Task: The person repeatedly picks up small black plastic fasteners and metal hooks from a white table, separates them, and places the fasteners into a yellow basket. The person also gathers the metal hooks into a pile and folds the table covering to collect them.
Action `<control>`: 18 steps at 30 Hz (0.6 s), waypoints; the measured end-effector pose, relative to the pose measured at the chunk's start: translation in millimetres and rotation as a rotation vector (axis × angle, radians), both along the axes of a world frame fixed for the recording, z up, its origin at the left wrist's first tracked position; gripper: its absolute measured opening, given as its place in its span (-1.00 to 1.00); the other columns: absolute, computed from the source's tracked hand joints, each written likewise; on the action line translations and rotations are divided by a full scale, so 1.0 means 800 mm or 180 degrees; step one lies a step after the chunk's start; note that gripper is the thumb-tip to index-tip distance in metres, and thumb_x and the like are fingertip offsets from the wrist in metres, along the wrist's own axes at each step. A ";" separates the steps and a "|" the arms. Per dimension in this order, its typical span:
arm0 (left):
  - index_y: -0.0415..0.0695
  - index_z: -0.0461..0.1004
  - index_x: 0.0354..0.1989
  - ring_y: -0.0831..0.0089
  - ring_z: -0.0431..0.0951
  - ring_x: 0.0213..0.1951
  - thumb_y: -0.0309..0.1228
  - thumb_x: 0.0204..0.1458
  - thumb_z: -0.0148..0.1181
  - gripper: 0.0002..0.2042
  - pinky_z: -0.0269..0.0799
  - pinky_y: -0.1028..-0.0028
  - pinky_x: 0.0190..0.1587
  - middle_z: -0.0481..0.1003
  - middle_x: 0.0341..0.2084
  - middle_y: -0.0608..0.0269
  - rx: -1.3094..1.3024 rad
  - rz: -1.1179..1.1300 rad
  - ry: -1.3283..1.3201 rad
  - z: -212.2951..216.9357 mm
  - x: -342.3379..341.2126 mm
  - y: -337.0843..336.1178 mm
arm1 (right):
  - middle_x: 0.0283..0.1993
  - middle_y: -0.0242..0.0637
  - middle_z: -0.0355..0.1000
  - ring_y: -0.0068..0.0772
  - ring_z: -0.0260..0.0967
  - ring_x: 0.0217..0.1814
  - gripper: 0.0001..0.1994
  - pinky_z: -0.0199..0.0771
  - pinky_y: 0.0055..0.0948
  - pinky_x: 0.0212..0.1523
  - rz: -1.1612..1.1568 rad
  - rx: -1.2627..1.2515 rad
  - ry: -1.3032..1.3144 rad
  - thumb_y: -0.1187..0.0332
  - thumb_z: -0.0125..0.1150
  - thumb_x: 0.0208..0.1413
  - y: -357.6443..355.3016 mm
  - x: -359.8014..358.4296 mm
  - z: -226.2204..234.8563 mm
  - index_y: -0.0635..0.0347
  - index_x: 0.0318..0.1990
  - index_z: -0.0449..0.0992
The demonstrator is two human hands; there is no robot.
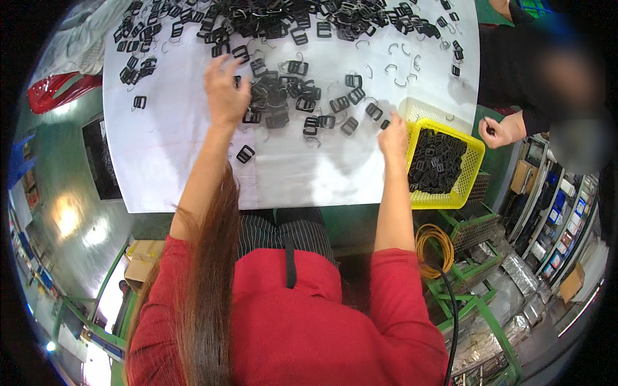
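Note:
Black slide buckles (270, 96) lie scattered over the white-covered table (309, 174), with a large heap (270, 19) of them at the far side. My left hand (226, 93) is at the left edge of the middle cluster, fingers spread, right beside a small black piece. Farther right, my right hand (393, 136) is closed in a pinch on a black buckle (385, 124), partly hidden by the fingers. That hand is next to the left rim of a yellow basket (475, 164), which holds many black buckles (438, 161).
Thin metal wire hooks (391, 67) lie among the buckles. A pale yellow basket (421, 106) sits behind the bright one. At the right, another person's hand (505, 130) pinches something small. A coiled orange hose (434, 249) hangs at a green frame (479, 225) below the table.

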State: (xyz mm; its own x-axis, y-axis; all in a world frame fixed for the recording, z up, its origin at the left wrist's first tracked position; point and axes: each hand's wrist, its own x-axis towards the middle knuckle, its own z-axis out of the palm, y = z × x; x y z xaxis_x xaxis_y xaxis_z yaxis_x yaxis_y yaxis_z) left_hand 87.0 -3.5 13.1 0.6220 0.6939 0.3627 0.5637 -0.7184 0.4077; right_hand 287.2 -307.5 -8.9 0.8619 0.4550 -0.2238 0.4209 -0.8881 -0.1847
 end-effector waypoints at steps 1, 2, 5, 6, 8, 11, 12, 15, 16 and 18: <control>-0.11 0.46 -0.19 0.15 0.33 -0.01 -0.49 -0.18 0.15 -0.71 0.26 0.33 0.02 0.39 -0.11 0.07 -0.0336 -0.0340 -0.0146 -0.007 0.018 -0.021 | 0.03 -0.12 0.27 0.00 0.23 0.03 -0.56 0.28 -0.15 0.01 0.0046 -0.0083 -0.0238 0.54 -0.01 -0.11 -0.010 -0.012 -0.015 0.14 0.03 0.30; -0.13 0.46 -0.19 0.17 0.34 -0.02 -0.51 -0.19 0.15 -0.71 0.26 0.33 0.03 0.39 -0.13 0.08 -0.0669 -0.0667 -0.0270 -0.011 0.037 -0.044 | 0.06 -0.13 0.21 0.02 0.20 0.04 -0.59 0.28 -0.12 0.00 0.0269 -0.0033 -0.0664 0.50 0.02 -0.07 -0.021 -0.023 -0.036 0.14 0.03 0.27; -0.12 0.45 -0.19 0.22 0.35 -0.06 -0.44 -0.18 0.22 -0.70 0.27 0.33 -0.03 0.41 -0.18 0.18 -0.1014 -0.1452 0.0006 -0.028 0.090 -0.117 | 0.04 -0.15 0.21 -0.03 0.21 0.00 -0.62 0.28 -0.16 0.01 0.0096 0.0101 -0.0574 0.48 0.09 -0.08 -0.016 -0.048 -0.030 0.11 -0.02 0.30; -0.11 0.42 -0.15 0.23 0.34 -0.07 -0.40 -0.19 0.24 -0.65 0.27 0.33 -0.05 0.40 -0.18 0.17 -0.0906 -0.1585 0.0052 -0.037 0.103 -0.136 | -0.09 -0.17 0.29 -0.08 0.23 -0.05 -0.63 0.32 -0.25 -0.05 0.0025 0.0207 -0.0653 0.46 0.20 -0.13 -0.009 -0.056 -0.018 0.11 -0.09 0.34; -0.11 0.39 -0.13 0.21 0.34 -0.08 -0.36 -0.22 0.27 -0.60 0.27 0.31 -0.06 0.37 -0.20 0.15 -0.0945 -0.1657 0.0393 -0.046 0.122 -0.163 | -0.17 -0.19 0.33 -0.10 0.24 -0.05 -0.62 0.32 -0.28 -0.10 -0.0180 0.0270 0.0091 0.44 0.25 -0.17 -0.018 -0.040 -0.022 0.11 -0.11 0.36; -0.11 0.38 -0.19 0.19 0.33 -0.11 -0.39 -0.24 0.29 -0.63 0.29 0.30 -0.08 0.35 -0.24 0.15 -0.1356 -0.1677 0.0701 -0.052 0.136 -0.170 | -0.29 -0.19 0.37 -0.11 0.26 -0.08 -0.64 0.31 -0.29 -0.14 -0.0718 0.1208 0.1170 0.39 0.31 -0.21 -0.012 -0.017 -0.012 0.12 -0.18 0.40; -0.11 0.38 -0.21 0.18 0.33 -0.11 -0.40 -0.25 0.29 -0.64 0.29 0.30 -0.09 0.34 -0.26 0.14 -0.1563 -0.1672 0.0758 -0.054 0.137 -0.168 | -0.33 -0.19 0.37 -0.10 0.27 -0.10 -0.66 0.31 -0.28 -0.15 -0.0932 0.1665 0.1537 0.37 0.33 -0.21 -0.005 -0.011 -0.008 0.12 -0.20 0.41; -0.12 0.35 -0.25 0.16 0.33 -0.12 -0.43 -0.27 0.30 -0.65 0.30 0.32 -0.09 0.34 -0.27 0.13 -0.1571 -0.1638 0.0629 -0.053 0.128 -0.154 | -0.24 -0.13 0.35 -0.08 0.30 -0.13 -0.68 0.33 -0.26 -0.15 -0.1087 0.1484 0.0711 0.33 0.37 -0.24 0.018 0.007 -0.018 0.13 -0.28 0.44; -0.12 0.35 -0.23 0.14 0.34 -0.14 -0.46 -0.22 0.25 -0.68 0.32 0.32 -0.09 0.34 -0.27 0.12 -0.1321 -0.1696 0.0702 -0.050 0.127 -0.150 | -0.18 -0.10 0.30 -0.09 0.32 -0.17 -0.68 0.36 -0.26 -0.18 -0.0733 0.1331 -0.0039 0.30 0.38 -0.25 0.027 0.003 -0.026 0.13 -0.29 0.44; -0.16 0.36 -0.26 0.13 0.36 -0.18 -0.50 -0.18 0.15 -0.75 0.33 0.29 -0.12 0.37 -0.32 0.09 -0.0931 -0.1846 0.0591 -0.052 0.128 -0.148 | -0.16 -0.11 0.28 -0.11 0.32 -0.16 -0.65 0.37 -0.27 -0.18 -0.0732 0.0969 0.0158 0.29 0.37 -0.25 0.034 0.001 -0.024 0.12 -0.25 0.42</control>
State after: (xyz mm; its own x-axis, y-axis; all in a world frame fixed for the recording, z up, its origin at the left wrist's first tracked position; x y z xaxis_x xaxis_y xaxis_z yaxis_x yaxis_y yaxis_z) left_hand 189.2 -122.1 -28.3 0.9574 0.2821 0.0617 0.1995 -0.8007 0.5649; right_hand 287.6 -280.5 -27.8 0.9408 0.3030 -0.1522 0.2009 -0.8597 -0.4696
